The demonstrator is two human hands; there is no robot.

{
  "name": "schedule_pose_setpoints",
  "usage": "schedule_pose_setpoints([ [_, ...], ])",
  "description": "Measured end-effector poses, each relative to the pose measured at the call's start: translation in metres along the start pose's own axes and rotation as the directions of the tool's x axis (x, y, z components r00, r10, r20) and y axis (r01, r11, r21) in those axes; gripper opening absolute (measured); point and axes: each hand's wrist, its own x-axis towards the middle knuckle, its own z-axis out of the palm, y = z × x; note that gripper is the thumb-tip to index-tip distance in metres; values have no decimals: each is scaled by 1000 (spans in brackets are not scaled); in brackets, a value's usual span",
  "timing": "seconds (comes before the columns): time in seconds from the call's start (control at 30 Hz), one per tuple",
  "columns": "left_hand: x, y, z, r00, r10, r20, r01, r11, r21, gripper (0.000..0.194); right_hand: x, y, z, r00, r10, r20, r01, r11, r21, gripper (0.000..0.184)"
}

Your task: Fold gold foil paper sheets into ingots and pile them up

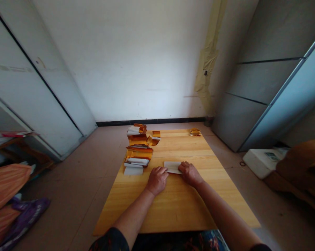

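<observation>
A small sheet of foil paper, pale side up, lies on the wooden table between my hands. My left hand is closed, its fingertips pinching the sheet's near left edge. At the right end, the curled fingers of my right hand grip the same sheet and cover that end. To the left is a stack of gold foil paper with white backs, some sheets curled. Behind it sit another gold foil bundle and a loose gold sheet. Several folded gold foil pieces rest at the far right corner.
The wooden tabletop reaches close to my lap. A white wall stands beyond it, with a grey cabinet at right. On the floor are a white box at right and a purple bag at left.
</observation>
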Motion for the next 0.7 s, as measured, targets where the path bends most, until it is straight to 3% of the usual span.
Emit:
schedule_pose_setpoints([
  [0.43,-9,-13,-17,987,143,75,-132,981,-141,28,-16,-3,0,997,-79,4,79,996,-44,16],
  [0.7,1,3,-25,982,25,187,-10,997,-82,38,-22,-5,4,996,-88,-29,86,995,-52,22],
])
